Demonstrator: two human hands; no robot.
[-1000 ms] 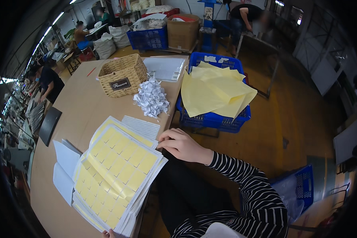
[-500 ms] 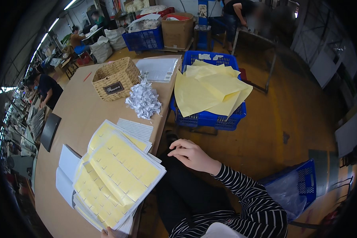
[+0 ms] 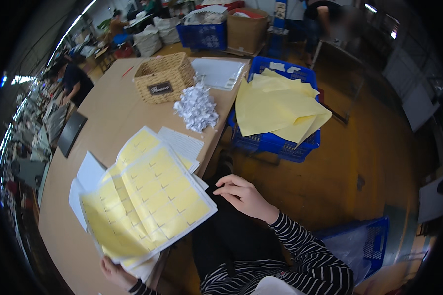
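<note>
A large yellow sheet [image 3: 157,196] with pale margins and rows of small dark L-shaped marks lies bowed over the table's near edge. At its lower left corner, my left hand [image 3: 117,274] is closed on the sheet's edge, fingertips partly hidden. My right hand [image 3: 246,199] hovers above my lap, just right of the sheet's right corner. Its fingers are loosely bent and apart, with nothing visible in them. Under the yellow sheet lie white sheets [image 3: 91,169] and a printed white sheet [image 3: 184,143], partly covered.
On the brown table [image 3: 103,113] are a woven basket [image 3: 165,78], a heap of white paper scraps [image 3: 197,108], a plastic-wrapped pack [image 3: 216,72] and a dark flat panel [image 3: 72,133]. Yellow sheets [image 3: 280,105] fill a blue crate [image 3: 307,73] beside it. Another blue crate [image 3: 379,246] stands right.
My left hand has come further into view, raising the sheet's lower left corner and shifting it leftward. The right hand keeps much the same pose. The whole view has shifted slightly.
</note>
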